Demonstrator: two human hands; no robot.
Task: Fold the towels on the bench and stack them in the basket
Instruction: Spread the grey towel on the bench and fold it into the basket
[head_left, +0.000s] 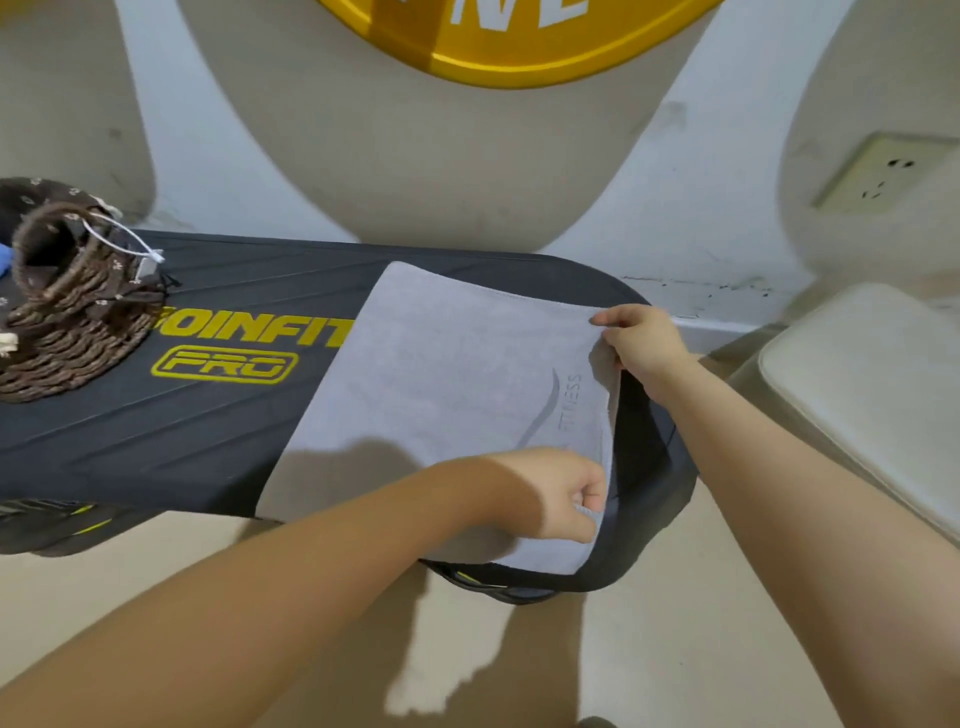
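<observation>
A light grey towel (441, 374) with a faint "FITNESS" print lies folded across the right end of a black padded bench (171, 426) with yellow lettering. My left hand (550, 493) pinches the towel's near right corner. My right hand (644, 338) pinches its far right corner, slightly lifted off the bench. A brown woven basket (67, 322) with a dark flowered lining stands at the bench's left end; something blue shows at its left edge.
A wall with a large yellow sign (519, 36) rises right behind the bench. A wall socket (883, 174) sits at the right. A pale cushioned seat (872, 384) stands to the right of the bench. Beige floor lies below.
</observation>
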